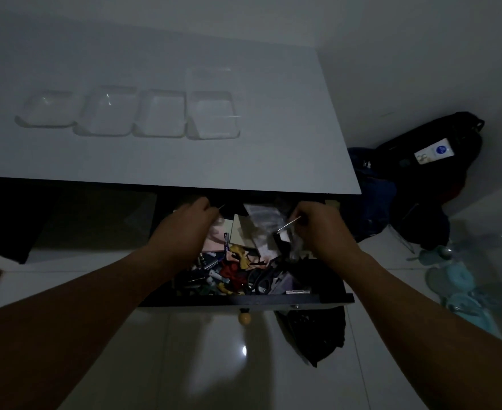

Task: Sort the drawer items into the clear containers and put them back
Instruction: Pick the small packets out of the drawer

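Left hand (184, 224) and right hand (317, 227) each have their grip pinched on a thin pin (288, 224) in the drawer (243, 300), presumably for sorting into the clear containers (158, 113).

Dark drawer (243, 300) open, cluttered, black scissors (261, 280) near front; clear containers (128, 113) in row on white desktop (273, 161)

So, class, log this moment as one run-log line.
drawer open, cluttered | left hand pinches thin stick | right hand pinches second thin stick | clear containers on desktop

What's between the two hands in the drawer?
Head view: papers or cards and a clear plastic bag, between left hand and right hand.
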A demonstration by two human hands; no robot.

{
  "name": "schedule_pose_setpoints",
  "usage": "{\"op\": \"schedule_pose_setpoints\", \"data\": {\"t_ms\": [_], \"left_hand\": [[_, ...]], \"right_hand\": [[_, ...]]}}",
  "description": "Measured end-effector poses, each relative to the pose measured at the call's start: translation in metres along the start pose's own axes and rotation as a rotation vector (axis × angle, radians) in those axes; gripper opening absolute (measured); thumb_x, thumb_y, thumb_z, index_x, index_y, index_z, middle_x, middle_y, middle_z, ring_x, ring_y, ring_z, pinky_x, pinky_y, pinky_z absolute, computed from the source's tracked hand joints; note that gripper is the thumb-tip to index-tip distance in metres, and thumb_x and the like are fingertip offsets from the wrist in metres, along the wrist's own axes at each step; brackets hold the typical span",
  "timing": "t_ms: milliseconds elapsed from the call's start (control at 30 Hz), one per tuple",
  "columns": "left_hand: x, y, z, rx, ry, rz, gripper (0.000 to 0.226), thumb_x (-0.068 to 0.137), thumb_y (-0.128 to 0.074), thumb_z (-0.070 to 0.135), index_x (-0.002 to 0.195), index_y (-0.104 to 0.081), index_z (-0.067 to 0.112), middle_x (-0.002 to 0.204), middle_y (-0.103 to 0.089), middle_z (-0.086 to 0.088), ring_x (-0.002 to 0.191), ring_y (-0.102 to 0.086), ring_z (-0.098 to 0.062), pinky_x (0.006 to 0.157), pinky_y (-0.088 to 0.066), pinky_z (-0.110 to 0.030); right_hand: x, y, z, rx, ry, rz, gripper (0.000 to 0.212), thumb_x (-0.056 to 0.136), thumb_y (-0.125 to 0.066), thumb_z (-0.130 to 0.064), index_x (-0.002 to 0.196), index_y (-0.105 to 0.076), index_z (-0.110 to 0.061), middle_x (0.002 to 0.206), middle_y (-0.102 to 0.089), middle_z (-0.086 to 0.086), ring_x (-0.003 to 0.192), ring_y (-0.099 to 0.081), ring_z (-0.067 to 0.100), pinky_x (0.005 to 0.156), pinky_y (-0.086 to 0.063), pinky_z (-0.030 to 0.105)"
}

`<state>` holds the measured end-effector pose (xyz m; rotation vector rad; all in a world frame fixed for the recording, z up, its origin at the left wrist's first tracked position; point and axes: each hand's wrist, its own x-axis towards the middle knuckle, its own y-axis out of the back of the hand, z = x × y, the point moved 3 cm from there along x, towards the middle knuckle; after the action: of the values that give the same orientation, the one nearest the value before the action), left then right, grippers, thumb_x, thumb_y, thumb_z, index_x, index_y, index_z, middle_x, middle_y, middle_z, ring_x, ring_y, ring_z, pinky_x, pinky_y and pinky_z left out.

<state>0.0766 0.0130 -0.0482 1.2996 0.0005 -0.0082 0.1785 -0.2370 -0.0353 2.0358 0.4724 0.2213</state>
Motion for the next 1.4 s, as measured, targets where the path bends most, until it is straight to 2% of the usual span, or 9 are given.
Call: {"op": "schedule_pose_setpoints", "data": {"t_ms": [133,267,500,567,667,1000,1167,1267,1400], "left_hand": [[0.003,0.007,0.015,0.084,-0.107,0.015,0.039,0.087,-0.065,0.012,0.121,-0.052,0.024,0.110,-0.051,-0.001,0.092,-0.055,-0.021,0.063,-0.047,-0.034],[0.004,0.013,0.041,-0.034,-0.195,-0.070,0.036,0.090,-0.059,0.017,0.118,-0.040,0.029,0.103,-0.057,0.002,0.086,-0.059,-0.022,0.069,-0.052,-0.040],[-0.008,-0.016,0.090,0.155,-0.672,-0.140,0.050,0.087,-0.063,0.021,0.129,-0.039,0.030,0.092,-0.064,0.002,0.074,-0.062,-0.022,0.057,-0.032,-0.029],[-0.005,-0.020,0.104,0.169,-0.688,-0.219,0.068,0.095,-0.055,0.014,0.153,-0.026,0.033,0.107,-0.065,-0.003,0.086,-0.064,-0.026,0.062,-0.035,-0.031],[0.005,-0.031,0.126,0.236,-0.735,-0.268,0.069,0.101,-0.048,0.014,0.158,-0.018,0.040,0.123,-0.064,-0.005,0.098,-0.066,-0.026,0.066,-0.040,-0.030],[0.020,-0.080,0.123,0.405,-0.602,-0.543,0.033,0.092,-0.061,0.010,0.125,-0.064,0.017,0.130,-0.058,-0.012,0.099,-0.066,-0.035,0.064,-0.047,-0.036],[0.023,-0.090,0.117,0.242,-0.512,-0.508,0.066,0.096,-0.053,0.018,0.155,-0.023,0.019,0.121,-0.064,-0.017,0.082,-0.065,-0.031,0.066,-0.045,-0.032],[0.021,-0.089,0.119,0.240,-0.583,-0.547,0.047,0.093,-0.055,0.008,0.140,-0.050,0.011,0.141,-0.056,-0.011,0.094,-0.065,-0.034,0.068,-0.045,-0.036],[0.022,-0.089,0.119,0.208,-0.555,-0.547,0.038,0.091,-0.059,0.006,0.129,-0.057,0.009,0.125,-0.064,-0.012,0.099,-0.066,-0.033,0.069,-0.044,-0.034]], "right_hand": [[-0.006,0.023,-0.008,0.071,-0.031,0.014,0.014,0.087,-0.064,-0.002,0.082,-0.067,-0.014,0.069,-0.066,0.000,0.053,-0.064,0.009,0.042,-0.047,0.016],[-0.014,0.032,-0.008,-0.030,0.024,0.000,0.012,0.085,-0.068,-0.005,0.081,-0.067,-0.016,0.075,-0.067,-0.001,0.061,-0.062,0.007,0.057,-0.059,0.034],[-0.025,0.036,0.012,0.034,-0.035,0.108,0.015,0.082,-0.068,0.002,0.075,-0.067,-0.012,0.065,-0.065,-0.002,0.055,-0.062,0.006,0.048,-0.051,0.024],[-0.024,0.037,0.016,0.061,-0.042,0.145,0.017,0.081,-0.067,0.004,0.073,-0.066,-0.011,0.063,-0.065,-0.002,0.055,-0.062,0.006,0.048,-0.049,0.019],[-0.022,0.038,0.019,0.078,-0.040,0.167,0.018,0.079,-0.067,0.005,0.071,-0.066,-0.011,0.061,-0.063,-0.005,0.052,-0.059,0.001,0.045,-0.044,0.011],[-0.025,0.039,0.027,0.090,-0.062,0.191,0.019,0.083,-0.068,0.000,0.073,-0.063,-0.015,0.064,-0.062,-0.006,0.055,-0.059,0.004,0.050,-0.051,0.021],[-0.024,0.036,0.028,0.091,-0.093,0.193,0.021,0.083,-0.066,-0.001,0.074,-0.063,-0.019,0.067,-0.065,-0.003,0.057,-0.062,0.007,0.053,-0.057,0.034],[-0.024,0.035,0.026,0.087,-0.097,0.185,0.023,0.081,-0.065,0.002,0.075,-0.062,-0.020,0.065,-0.064,-0.005,0.054,-0.062,0.007,0.050,-0.054,0.029],[-0.020,0.029,0.024,0.076,-0.065,0.162,0.024,0.081,-0.067,0.002,0.087,-0.067,-0.020,0.075,-0.067,-0.004,0.061,-0.064,0.006,0.056,-0.057,0.031]]}}
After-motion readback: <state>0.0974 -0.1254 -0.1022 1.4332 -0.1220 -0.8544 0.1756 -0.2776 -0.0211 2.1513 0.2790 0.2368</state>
